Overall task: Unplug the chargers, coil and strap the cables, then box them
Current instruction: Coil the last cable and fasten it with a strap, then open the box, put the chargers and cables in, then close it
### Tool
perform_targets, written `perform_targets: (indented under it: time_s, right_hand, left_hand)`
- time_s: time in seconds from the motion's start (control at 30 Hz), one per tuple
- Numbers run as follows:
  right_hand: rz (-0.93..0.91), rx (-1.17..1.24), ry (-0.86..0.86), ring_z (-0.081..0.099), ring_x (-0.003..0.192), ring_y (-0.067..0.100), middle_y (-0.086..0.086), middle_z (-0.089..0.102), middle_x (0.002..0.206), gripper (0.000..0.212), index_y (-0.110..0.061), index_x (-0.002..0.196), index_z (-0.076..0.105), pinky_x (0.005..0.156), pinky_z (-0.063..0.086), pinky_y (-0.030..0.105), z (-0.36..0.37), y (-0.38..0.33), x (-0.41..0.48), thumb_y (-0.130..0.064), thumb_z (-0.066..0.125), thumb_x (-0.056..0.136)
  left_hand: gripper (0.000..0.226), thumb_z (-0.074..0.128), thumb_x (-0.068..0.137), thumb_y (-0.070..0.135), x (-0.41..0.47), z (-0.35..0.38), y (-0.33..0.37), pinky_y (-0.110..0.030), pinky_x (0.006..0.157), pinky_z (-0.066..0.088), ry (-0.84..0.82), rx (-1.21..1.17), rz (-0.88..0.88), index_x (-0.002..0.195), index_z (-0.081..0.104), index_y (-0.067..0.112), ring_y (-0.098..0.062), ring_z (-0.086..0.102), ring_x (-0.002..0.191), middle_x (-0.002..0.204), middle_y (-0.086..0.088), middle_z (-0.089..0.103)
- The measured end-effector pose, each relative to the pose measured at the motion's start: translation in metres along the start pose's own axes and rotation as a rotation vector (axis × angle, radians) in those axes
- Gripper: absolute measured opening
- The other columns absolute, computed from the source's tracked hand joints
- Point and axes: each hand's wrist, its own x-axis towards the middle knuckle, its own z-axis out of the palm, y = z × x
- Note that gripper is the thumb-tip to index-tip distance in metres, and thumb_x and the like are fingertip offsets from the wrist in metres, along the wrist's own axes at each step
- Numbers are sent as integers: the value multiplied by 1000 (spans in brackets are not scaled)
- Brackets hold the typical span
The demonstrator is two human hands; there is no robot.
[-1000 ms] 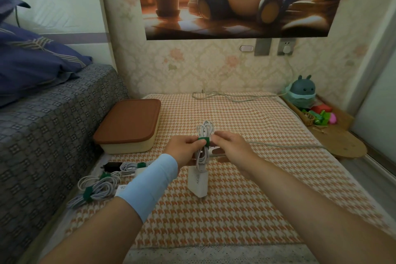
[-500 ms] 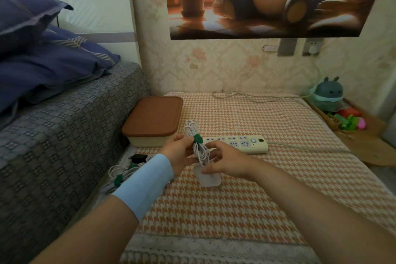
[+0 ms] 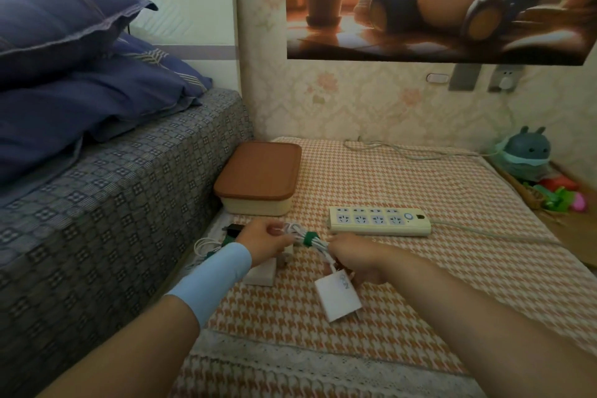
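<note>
Left hand [image 3: 268, 241]: thumb and fingers pinch the left end of the coil [image 3: 318, 244]. Wrist in a pale blue cuff, forearm reaching in from lower left.
Right hand [image 3: 358, 260]: fingers curled round the coil's right end, knuckles up, forearm in from lower right.
The hands are apart, with the coil stretched between them.

Strap [image 3: 309, 238]: green, wrapped round the coil's middle, midway between the hands. It looks closed, but I cannot confirm the fastening.
Coil's long axis runs left to right, dipping slightly toward the right hand.
Charger [image 3: 337, 299]: white brick on a short lead below the right hand, tilted. Cannot tell whether it touches the cloth [image 3: 420, 268].

Box [image 3: 258, 184]: ahead and left of the hands, against the bed [image 3: 113, 220], nearer the left hand. Brown lid [image 3: 258, 170] is on.
Judgement: strapping looks finished and boxing is next. The lid must come off first, and the left hand is better placed for it. The right would then carry the coil alone.

Also near: a second white brick [image 3: 260, 273] under the left wrist, strapped cables [image 3: 206, 245] further left, and a power strip [image 3: 378, 220] ahead of the right hand, sockets empty.
</note>
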Motion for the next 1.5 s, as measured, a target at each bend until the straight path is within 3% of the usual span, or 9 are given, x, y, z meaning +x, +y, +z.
perform_targets:
  time_s: [0.2,0.3,0.47,0.63,0.83,1.13,1.27,1.4,1.5]
  right_hand:
    - [75,303,4,63,79,35,20,58,98,19,-3,111,53,68,59,47,21,-1,8,-6,36,104]
    - [8,-90,168,59,75,28,15,61,94,13,-6,104,58,62,53,35,27,-6,9,-15,48,103]
    - [-201,-543,198,60,111,26,10,56,139,62,-17,151,35,84,52,35,21,-10,8,-27,63,97]
    - [-215,-691,245,64,102,25,7,59,124,52,-23,148,43,83,55,38,13,-27,11,-38,54,99]
    - [-428,-764,521,39,136,32,10,38,151,56,-25,152,36,110,38,47,14,-62,46,-34,51,99]
    - [-515,-970,460,9,154,32,9,7,169,79,-34,161,8,121,21,53,40,-90,124,-17,53,98]
    - [-640,-1068,612,46,129,33,12,48,144,55,-22,151,37,94,46,43,37,-88,149,-15,56,100]
    - [-753,-1158,704,54,96,30,13,59,100,28,-8,107,63,59,35,35,23,-76,147,3,68,81]
    - [-728,-1191,757,57,87,29,9,60,93,25,-10,96,61,57,34,34,5,-68,133,-3,73,75]
  left_hand:
    - [43,63,92,32,7,8,0,-37,102,45,-102,240,185,134,55,31,-20,51,128,138,6,56]
    - [49,58,92,41,7,7,-1,-42,105,40,-82,591,205,140,47,35,-29,47,130,143,2,52]
    - [62,47,99,46,10,16,-1,-52,120,13,-188,784,226,154,20,37,-27,14,149,161,3,24]
    - [58,55,96,42,32,1,-2,-47,113,36,-109,598,274,150,36,32,-27,35,142,155,1,38]
    - [40,57,95,21,54,-39,1,-43,109,40,321,311,355,134,57,21,-27,45,129,139,-5,52]
    - [61,52,95,27,85,-67,-33,-49,116,26,563,183,101,152,30,24,-31,12,147,162,-4,9]
    - [64,54,94,36,96,-59,-34,-47,117,27,472,146,70,151,29,24,-32,15,147,163,-8,6]
    - [50,57,89,32,96,-54,-29,-45,107,40,555,94,112,136,45,20,-31,36,132,145,-8,30]
    - [36,56,90,24,91,-52,-32,-39,96,47,551,122,164,125,49,20,-29,50,115,134,-7,37]
